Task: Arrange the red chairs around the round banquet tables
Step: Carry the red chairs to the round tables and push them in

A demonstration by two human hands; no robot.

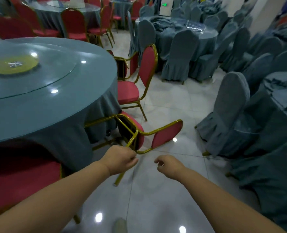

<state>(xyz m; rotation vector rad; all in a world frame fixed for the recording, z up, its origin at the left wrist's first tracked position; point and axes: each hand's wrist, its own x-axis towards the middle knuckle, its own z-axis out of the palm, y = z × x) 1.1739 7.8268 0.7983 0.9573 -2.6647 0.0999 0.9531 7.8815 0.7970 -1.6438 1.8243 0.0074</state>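
1. Left hand (121, 159): fingers curled round a gold leg (131, 142) of the tipped chair (166, 134), holding it.
2. Right hand (168, 165): just right of the left, apart from the chair, fingers loosely curled, holding nothing.
3. Tipped chair: lying on its side on the floor (164, 190) right ahead of both hands, red back pointing right, legs toward the counter (38, 105); one leg running down under the left hand.
4. Upright chair (139, 81): farther ahead, beyond the tipped one, seat facing the counter's cloth edge.
5. Third chair (127, 64): behind the upright one, tilted against the counter's rim; exact pose hard to tell.
6. Near chair (20, 182): left of the left forearm, red seat close to the counter's skirt.
7. Counter: round, blue cloth, ahead and left of the hands, glass turntable (30, 76) on top with a yellow-green disc (14, 64) at its middle.
8. Covered chairs (230, 113): blue-grey, well right of the right hand, ringing other counters.
9. More red chairs (74, 24): far ahead on the left, round another blue counter.
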